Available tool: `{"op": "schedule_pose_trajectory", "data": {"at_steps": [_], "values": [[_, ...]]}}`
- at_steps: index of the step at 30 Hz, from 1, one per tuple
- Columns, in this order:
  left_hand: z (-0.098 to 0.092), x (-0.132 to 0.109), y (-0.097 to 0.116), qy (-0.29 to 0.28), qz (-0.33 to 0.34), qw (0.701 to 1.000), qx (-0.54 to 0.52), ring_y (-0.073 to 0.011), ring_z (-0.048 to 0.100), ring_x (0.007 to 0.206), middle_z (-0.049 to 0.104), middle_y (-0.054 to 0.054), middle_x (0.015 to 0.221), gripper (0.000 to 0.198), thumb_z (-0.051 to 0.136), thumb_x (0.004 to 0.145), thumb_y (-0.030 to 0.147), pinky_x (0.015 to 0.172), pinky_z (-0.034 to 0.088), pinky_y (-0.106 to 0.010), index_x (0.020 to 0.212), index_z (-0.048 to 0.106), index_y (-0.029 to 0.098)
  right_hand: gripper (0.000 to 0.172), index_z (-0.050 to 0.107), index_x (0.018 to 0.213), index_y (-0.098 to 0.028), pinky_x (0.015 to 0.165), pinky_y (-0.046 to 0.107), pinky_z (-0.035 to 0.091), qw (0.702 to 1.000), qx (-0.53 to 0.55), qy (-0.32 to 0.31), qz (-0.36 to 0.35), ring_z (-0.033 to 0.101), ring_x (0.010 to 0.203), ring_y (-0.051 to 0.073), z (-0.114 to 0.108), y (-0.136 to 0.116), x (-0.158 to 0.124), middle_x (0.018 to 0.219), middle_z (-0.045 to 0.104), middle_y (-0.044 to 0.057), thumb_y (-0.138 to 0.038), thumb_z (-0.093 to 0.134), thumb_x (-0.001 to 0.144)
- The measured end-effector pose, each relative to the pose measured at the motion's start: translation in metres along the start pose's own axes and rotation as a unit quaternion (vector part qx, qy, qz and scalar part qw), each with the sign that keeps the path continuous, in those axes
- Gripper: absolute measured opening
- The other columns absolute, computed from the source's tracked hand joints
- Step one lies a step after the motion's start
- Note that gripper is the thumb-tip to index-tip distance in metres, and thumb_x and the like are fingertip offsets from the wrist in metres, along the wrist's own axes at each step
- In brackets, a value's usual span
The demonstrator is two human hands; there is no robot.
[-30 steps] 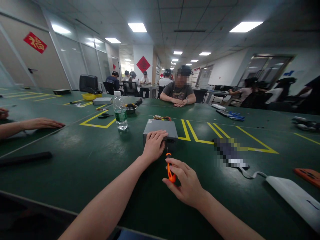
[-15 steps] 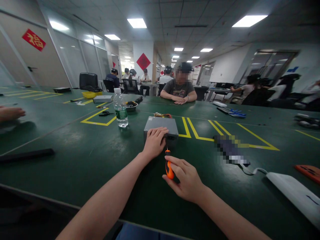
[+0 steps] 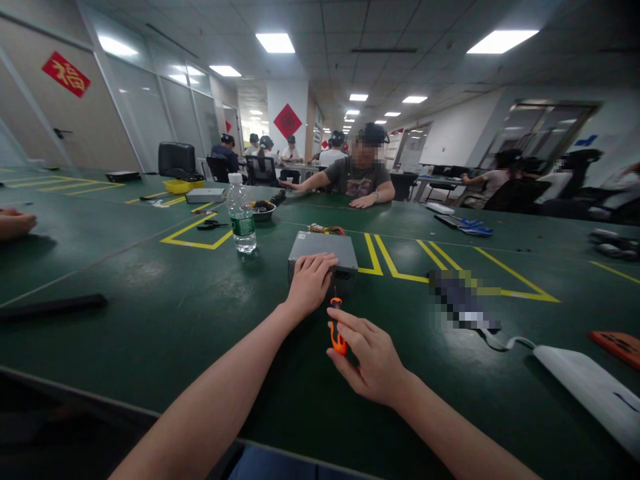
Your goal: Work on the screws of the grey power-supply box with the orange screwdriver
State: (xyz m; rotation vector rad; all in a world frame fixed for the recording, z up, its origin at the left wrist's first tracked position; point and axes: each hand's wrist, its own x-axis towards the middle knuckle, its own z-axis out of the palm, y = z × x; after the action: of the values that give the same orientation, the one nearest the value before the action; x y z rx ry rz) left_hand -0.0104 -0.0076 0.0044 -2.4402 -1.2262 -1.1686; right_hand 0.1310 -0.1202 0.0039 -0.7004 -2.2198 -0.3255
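A grey metal computer power supply [image 3: 323,245] lies on the green table, a bundle of coloured wires [image 3: 325,229] at its far side. My left hand [image 3: 311,280] rests on its top near the front edge, fingers stretched out flat. Between the thumb and fingers of my right hand [image 3: 367,347] is an orange and black screwdriver [image 3: 338,333]. Its thin shaft points at the front face of the power supply, near the socket. Whether the tip sits in a screw is too small to tell.
A water bottle [image 3: 241,217] stands left of the power supply, by a metal bowl [image 3: 263,211]. To the right lie a blurred-out device [image 3: 457,300] with a cable, a white power bank-like slab [image 3: 585,380] and an orange case [image 3: 617,347]. A person [image 3: 363,173] sits opposite.
The screwdriver's handle has turned a little in my right hand, which has shifted slightly. My left hand stays put. The person opposite has stretched one arm out sideways over the table.
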Motion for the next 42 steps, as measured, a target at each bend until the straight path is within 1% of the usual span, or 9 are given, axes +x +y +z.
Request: {"op": "schedule_pose_trajectory", "data": {"at_steps": [8,12,17,20,25,29,34,38,42], "values": [[-0.002,0.000,0.000,-0.006,0.002,1.000,0.003,-0.0164,0.044,0.117,0.055,0.000,0.123,0.028,0.042,0.087,0.017,0.098,0.028,-0.036,0.112,0.052,0.025,0.036,0.044,0.120,-0.015,0.080,0.037,0.050,0.995,-0.021,-0.098,-0.002,0.055,0.104,0.024,-0.002,-0.002,0.002,0.120,0.050,0.019,-0.029,0.045,0.087],[0.000,0.000,-0.001,-0.004,0.001,1.000,0.002,-0.0164,0.044,0.116,0.055,0.000,0.123,0.029,0.042,0.086,0.017,0.097,0.029,-0.035,0.112,0.051,0.026,0.032,0.047,0.115,-0.016,0.079,0.036,0.050,0.998,-0.027,-0.044,-0.019,0.056,0.101,0.023,-0.003,0.003,0.003,0.122,0.049,0.019,-0.025,0.049,0.085],[0.001,0.000,-0.001,-0.004,0.000,1.000,0.001,-0.0157,0.044,0.117,0.055,0.002,0.124,0.032,0.041,0.085,0.014,0.098,0.028,-0.035,0.113,0.051,0.026,0.022,0.045,0.104,-0.017,0.070,0.033,0.051,0.999,-0.002,0.045,0.021,0.061,0.087,0.018,-0.004,0.007,-0.001,0.111,0.057,0.016,-0.019,0.051,0.082],[0.000,-0.001,0.000,-0.006,-0.003,1.000,0.002,-0.0157,0.043,0.118,0.054,0.001,0.124,0.033,0.041,0.084,0.012,0.098,0.028,-0.035,0.113,0.051,0.026,0.018,0.046,0.098,-0.017,0.069,0.033,0.052,0.999,-0.008,0.017,0.027,0.061,0.085,0.019,-0.004,0.005,-0.002,0.106,0.059,0.015,-0.023,0.051,0.083],[-0.001,-0.001,0.000,-0.001,0.000,1.000,-0.014,-0.0156,0.044,0.117,0.055,0.001,0.123,0.033,0.039,0.086,0.014,0.099,0.027,-0.035,0.115,0.050,0.025,0.032,0.048,0.114,-0.014,0.078,0.036,0.050,0.998,-0.025,-0.057,-0.011,0.055,0.102,0.023,-0.004,0.001,0.004,0.117,0.053,0.018,-0.028,0.048,0.084],[0.001,0.000,-0.001,0.025,-0.024,0.998,-0.048,-0.0133,0.048,0.113,0.058,-0.001,0.119,0.033,0.034,0.088,0.014,0.098,0.029,-0.032,0.118,0.045,0.023,0.032,0.048,0.115,-0.017,0.079,0.036,0.049,0.999,-0.031,-0.034,-0.021,0.055,0.102,0.022,-0.006,0.004,0.005,0.117,0.052,0.017,-0.025,0.048,0.084],[0.002,0.001,-0.002,0.025,-0.026,0.997,-0.073,-0.0106,0.047,0.114,0.058,0.003,0.119,0.021,0.033,0.090,0.014,0.098,0.029,-0.031,0.094,0.051,0.023,0.029,0.047,0.108,-0.016,0.074,0.035,0.049,1.000,-0.014,0.027,-0.006,0.057,0.094,0.021,-0.007,0.006,0.001,0.113,0.056,0.016,-0.020,0.053,0.080],[0.001,0.001,-0.003,0.034,-0.036,0.996,-0.078,-0.0095,0.050,0.111,0.059,0.001,0.118,0.022,0.030,0.092,0.015,0.097,0.030,-0.030,0.097,0.050,0.022,0.024,0.051,0.104,-0.014,0.075,0.035,0.049,1.000,-0.018,-0.018,-0.007,0.058,0.092,0.021,-0.005,0.002,0.001,0.110,0.058,0.015,-0.024,0.053,0.081],[0.003,0.001,-0.004,0.024,-0.030,0.997,-0.067,-0.0106,0.049,0.112,0.059,0.000,0.119,0.026,0.028,0.093,0.017,0.096,0.030,-0.032,0.100,0.052,0.022,0.034,0.052,0.114,-0.016,0.079,0.037,0.049,0.997,-0.020,-0.070,0.003,0.056,0.099,0.022,-0.006,0.000,0.003,0.114,0.055,0.014,-0.032,0.049,0.084]]}}
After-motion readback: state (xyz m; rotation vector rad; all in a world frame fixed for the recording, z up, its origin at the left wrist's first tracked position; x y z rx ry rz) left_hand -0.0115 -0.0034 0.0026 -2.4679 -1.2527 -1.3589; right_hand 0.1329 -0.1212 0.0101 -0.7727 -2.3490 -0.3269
